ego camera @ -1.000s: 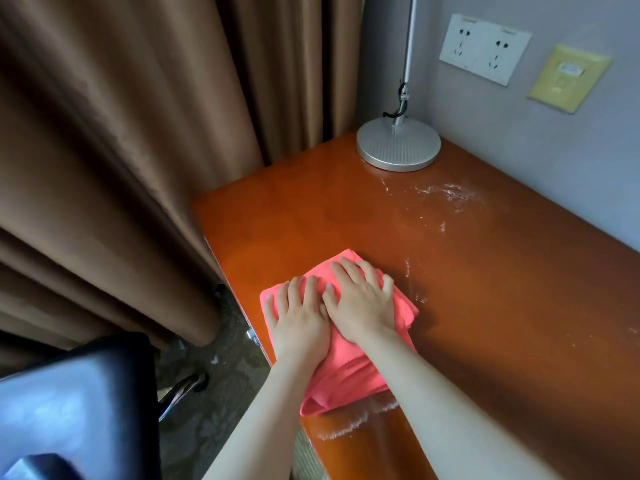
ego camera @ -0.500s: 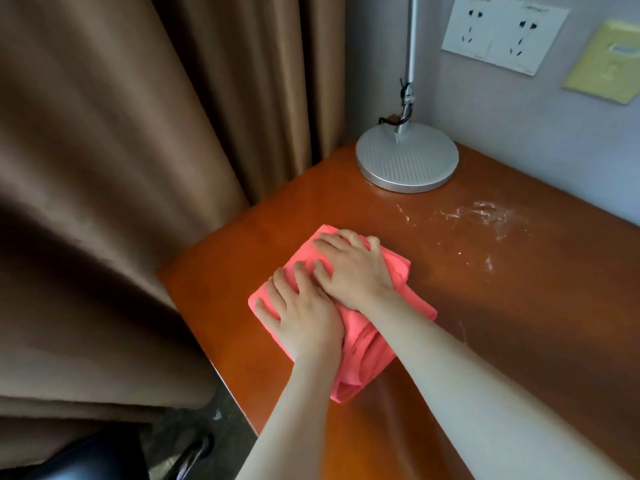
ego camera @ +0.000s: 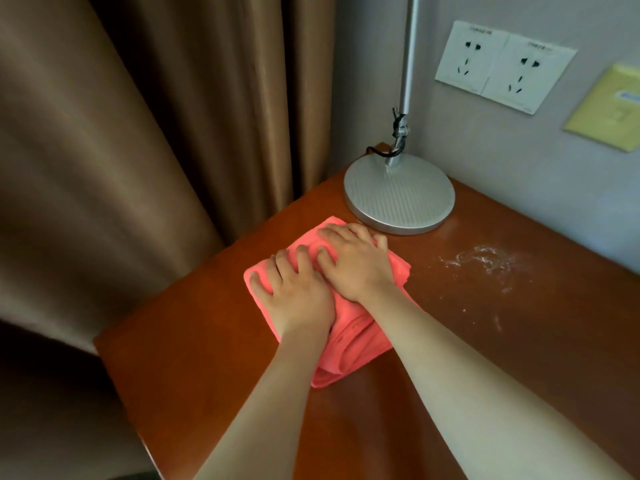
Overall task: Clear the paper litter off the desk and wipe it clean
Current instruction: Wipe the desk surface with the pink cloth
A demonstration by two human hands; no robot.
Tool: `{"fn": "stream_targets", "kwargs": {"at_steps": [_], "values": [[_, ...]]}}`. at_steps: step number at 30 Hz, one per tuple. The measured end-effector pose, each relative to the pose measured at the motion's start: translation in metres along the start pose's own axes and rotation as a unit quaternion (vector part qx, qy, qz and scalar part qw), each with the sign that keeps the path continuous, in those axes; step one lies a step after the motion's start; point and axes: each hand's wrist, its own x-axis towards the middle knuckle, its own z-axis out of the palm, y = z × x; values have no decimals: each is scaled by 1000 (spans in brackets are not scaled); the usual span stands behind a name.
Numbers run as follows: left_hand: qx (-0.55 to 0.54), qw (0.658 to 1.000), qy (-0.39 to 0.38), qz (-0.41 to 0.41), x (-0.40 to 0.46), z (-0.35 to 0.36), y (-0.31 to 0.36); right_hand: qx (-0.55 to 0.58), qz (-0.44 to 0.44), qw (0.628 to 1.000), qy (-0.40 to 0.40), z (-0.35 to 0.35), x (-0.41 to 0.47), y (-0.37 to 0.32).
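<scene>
Your left hand [ego camera: 300, 295] and your right hand [ego camera: 356, 263] both lie flat on a folded pink cloth [ego camera: 349, 337], fingers spread and nearly straight, pressing it down rather than gripping it. The right hand sits slightly ahead of the left, and their inner edges touch. The cloth rests on the far left part of the desk [ego camera: 214, 344], its far corner just beside the round base of the lamp [ego camera: 399, 199].

The desk is glossy, orange-brown wood with a rounded left edge. To the right of the cloth, well clear of your hands, a patch of white smears [ego camera: 485, 258] marks the surface, with a few small specks trailing toward you below it.

The lamp's silver pole rises out of the top of the view, a black cable looped at its foot. The desk stands against a pale grey wall [ego camera: 519, 161]. On that wall there are two white sockets [ego camera: 504, 65] side by side and, further right, a yellow plate [ego camera: 609, 107]. Brown curtains [ego camera: 145, 126] hang in heavy folds along the left side of the desk, reaching down past its edge.
</scene>
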Motion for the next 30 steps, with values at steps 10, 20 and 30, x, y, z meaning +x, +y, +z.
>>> {"fn": "stream_targets", "kwargs": {"at_steps": [10,20,30], "values": [[3,994,-20,106,8,6,23,4,77,997,30,-9,-18,29],[-8,990,-42,131,-52,9,44,-20,111,994,7,-18,-76,55],[-25,996,-49,69,-17,-4,12,-2,47,999,-16,-10,-32,16]]}}
